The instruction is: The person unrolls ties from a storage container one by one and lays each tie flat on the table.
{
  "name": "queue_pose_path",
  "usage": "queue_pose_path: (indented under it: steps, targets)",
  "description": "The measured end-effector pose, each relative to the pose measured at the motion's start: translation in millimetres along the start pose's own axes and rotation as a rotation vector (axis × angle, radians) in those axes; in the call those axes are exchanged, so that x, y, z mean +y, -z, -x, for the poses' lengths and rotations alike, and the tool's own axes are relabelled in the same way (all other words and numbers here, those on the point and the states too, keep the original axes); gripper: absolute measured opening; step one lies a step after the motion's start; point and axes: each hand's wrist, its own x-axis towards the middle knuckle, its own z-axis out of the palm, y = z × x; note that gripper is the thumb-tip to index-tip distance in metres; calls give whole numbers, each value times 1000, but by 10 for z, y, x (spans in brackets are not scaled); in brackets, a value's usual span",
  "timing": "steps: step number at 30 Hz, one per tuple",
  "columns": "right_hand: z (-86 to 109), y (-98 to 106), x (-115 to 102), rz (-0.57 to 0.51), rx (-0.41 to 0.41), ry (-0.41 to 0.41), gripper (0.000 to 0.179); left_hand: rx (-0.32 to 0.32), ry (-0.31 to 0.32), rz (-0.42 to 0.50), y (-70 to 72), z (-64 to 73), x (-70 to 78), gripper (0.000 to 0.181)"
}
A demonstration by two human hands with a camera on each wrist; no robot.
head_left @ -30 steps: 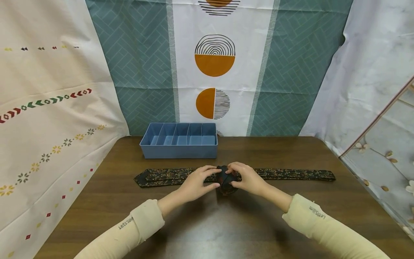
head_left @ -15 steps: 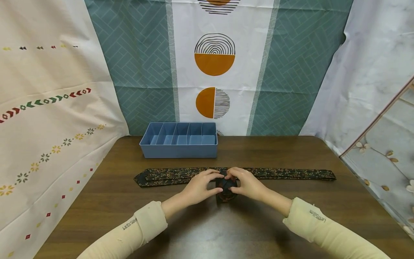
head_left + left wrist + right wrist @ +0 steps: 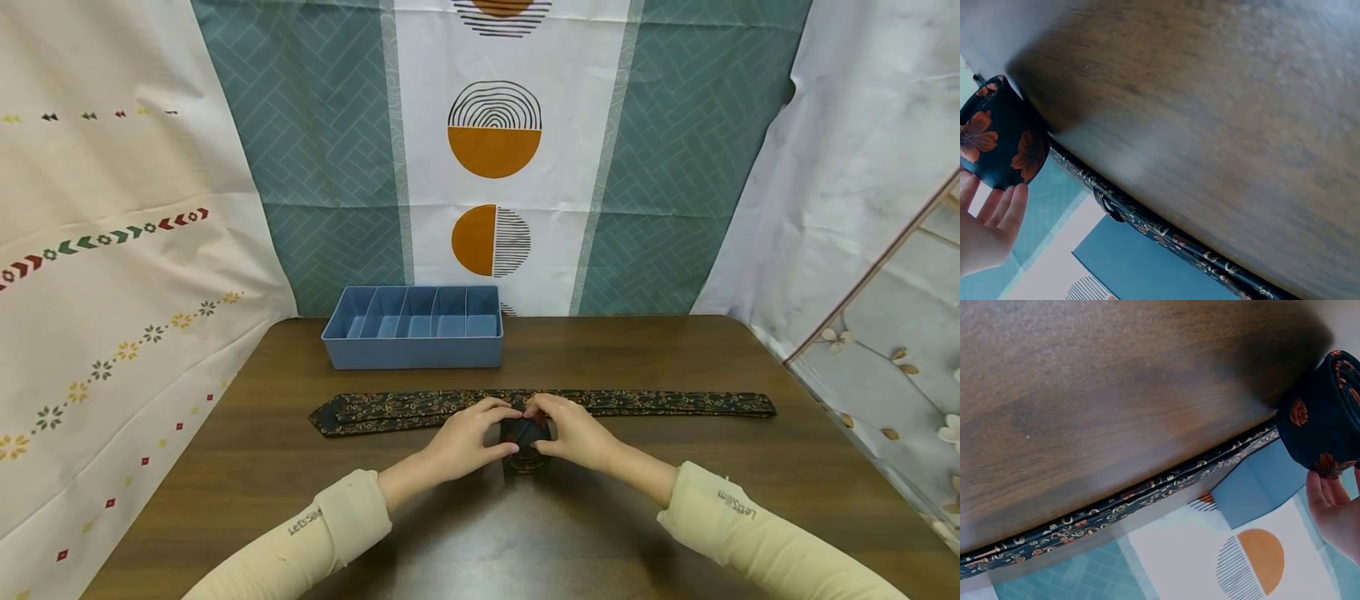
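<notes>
- Reaches in from lower left and lower right of the head view, angling both forearms toward centre.
- Grips rolled tie (image 3: 525, 433) just below frame centre: curves left hand (image 3: 463, 442) round its left side, right hand (image 3: 576, 432) round its right, thumbs nearest the camera, index fingertips close together.
- Shows dark cloth with orange flowers at the left edge of the left wrist view, coiled end at the right edge of the right wrist view.
- Cannot tell contact with table (image 3: 450, 533).
- Sits lower in frame than a second ago: then overlapped flat tie (image 3: 675, 404), now just below it, uncovering its middle.
- Leaves flat tie and blue tray (image 3: 415, 353) in place.
- Reads roughly "Let'Slim" on right sleeve (image 3: 780, 542); shows similar, blurrier lettering on left sleeve (image 3: 285, 554), partly hidden by the cuff.
</notes>
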Motion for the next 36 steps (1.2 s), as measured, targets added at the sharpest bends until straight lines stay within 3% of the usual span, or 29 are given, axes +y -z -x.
queue_pose_path:
  steps: [7, 14, 25, 32, 36]
  targets:
    - [16, -13, -2, -14, -12, -27, 39, -14, 4, -6, -15, 34, -19, 52]
    - [31, -16, 17, 3, -7, 9, 37, -22, 5, -3, -9, 68, -67, 52]
    - [68, 35, 73, 81, -44, 67, 42, 8, -27, 29, 8, 84, -148, 26]
    - [86, 60, 74, 103, -88, 52, 40, -14, -40, 6, 36, 86, -216, 25]
    - [81, 69, 55, 123, -110, 52, 39, -58, -58, -40, 75, 73, -236, 29]
